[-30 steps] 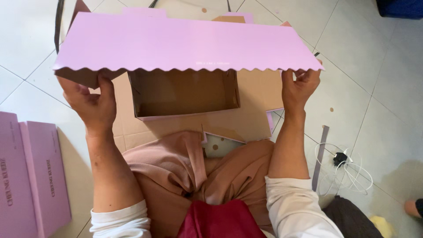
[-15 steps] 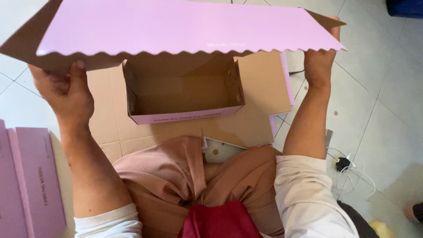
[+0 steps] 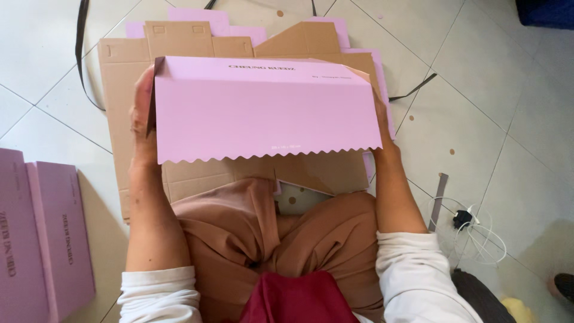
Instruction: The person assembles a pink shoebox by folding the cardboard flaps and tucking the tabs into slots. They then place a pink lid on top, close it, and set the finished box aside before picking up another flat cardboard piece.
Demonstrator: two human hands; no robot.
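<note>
A pink cardboard box (image 3: 263, 107) with a scalloped lid edge is held in front of me, its lid folded down over the body. My left hand (image 3: 143, 113) grips the box's left end, fingers tucked behind it. At the right end my right hand (image 3: 382, 140) is mostly hidden behind the lid, pressing on that side. The box hovers above flat brown cardboard blanks (image 3: 125, 66) lying on the tiled floor. My legs in brown trousers (image 3: 269, 239) are below the box.
Assembled pink boxes (image 3: 42, 239) are stacked at the lower left. A white cable with a dark plug (image 3: 463, 218) lies on the tiles at right, beside a grey strip (image 3: 438, 197). A black strap (image 3: 81, 54) runs along the upper left.
The lid, raised wide open before, has been folded down over the brown box interior, which is now hidden. Both hands came down and inward to the box's ends.
</note>
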